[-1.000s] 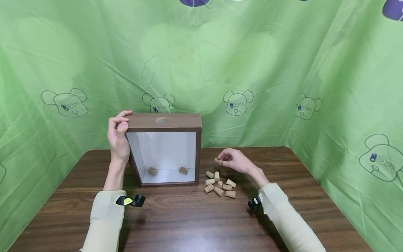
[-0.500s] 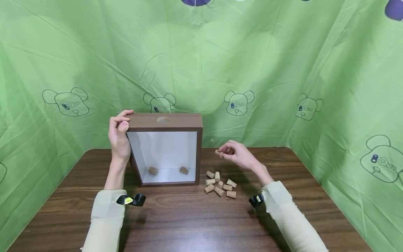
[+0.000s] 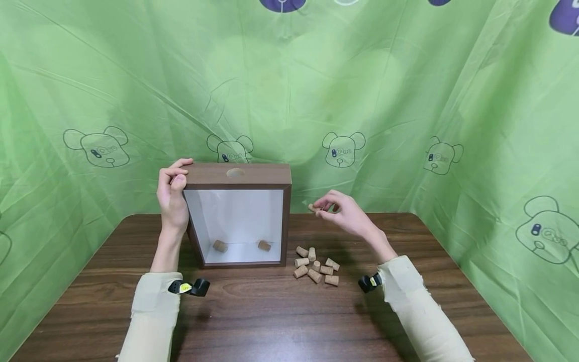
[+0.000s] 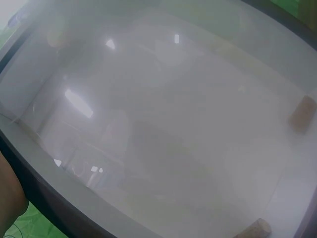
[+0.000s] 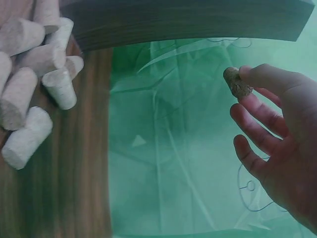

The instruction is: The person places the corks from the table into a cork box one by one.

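Note:
A brown shadow box frame (image 3: 287, 226) with a glass-like front stands upright on the table. Its top edge has an oval slot (image 3: 235, 173), and two corks lie inside at the bottom, one at the left (image 3: 220, 246) and one at the right (image 3: 264, 245). My left hand (image 3: 173, 196) grips the frame's upper left corner, thumb in front and fingers over the top. Between thumb and fingertips, my right hand (image 3: 344, 213) pinches a cork (image 5: 237, 83), held in the air to the right of the frame and apart from it.
Several loose corks (image 3: 315, 265) lie in a cluster on the dark wood table (image 3: 271, 322), just right of the frame's lower corner. A green curtain (image 3: 384, 100) with bear drawings hangs behind and at both sides.
My right hand has risen with the cork, away from the cluster on the table. The left hand and the frame stay in place.

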Demonstrator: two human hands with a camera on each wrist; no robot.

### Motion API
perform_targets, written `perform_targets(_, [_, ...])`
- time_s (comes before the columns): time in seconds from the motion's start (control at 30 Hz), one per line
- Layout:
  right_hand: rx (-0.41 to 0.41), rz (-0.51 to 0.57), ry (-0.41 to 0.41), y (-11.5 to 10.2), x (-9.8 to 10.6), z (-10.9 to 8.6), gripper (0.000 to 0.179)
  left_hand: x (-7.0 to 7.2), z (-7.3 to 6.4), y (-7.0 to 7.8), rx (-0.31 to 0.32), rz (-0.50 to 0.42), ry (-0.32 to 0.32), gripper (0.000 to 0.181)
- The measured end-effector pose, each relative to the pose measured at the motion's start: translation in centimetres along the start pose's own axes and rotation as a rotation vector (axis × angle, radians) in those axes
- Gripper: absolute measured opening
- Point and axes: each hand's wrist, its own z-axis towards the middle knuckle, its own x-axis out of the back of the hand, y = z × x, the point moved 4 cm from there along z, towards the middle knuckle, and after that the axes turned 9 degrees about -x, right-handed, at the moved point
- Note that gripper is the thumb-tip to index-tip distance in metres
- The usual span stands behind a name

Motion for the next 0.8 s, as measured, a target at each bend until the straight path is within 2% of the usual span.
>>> perform_targets(0.43, [0.128, 0.025, 0.118, -4.2, 2.6, 0.5, 0.021, 0.1, 0.0, -0.2, 0.005, 0.005, -0.002, 0.014])
perform_targets(0.8, [0.197, 0.136, 0.242, -7.8, 4.2, 1.0, 0.023, 0.0, 0.1, -0.1, 0.009, -0.003, 0.000, 0.013])
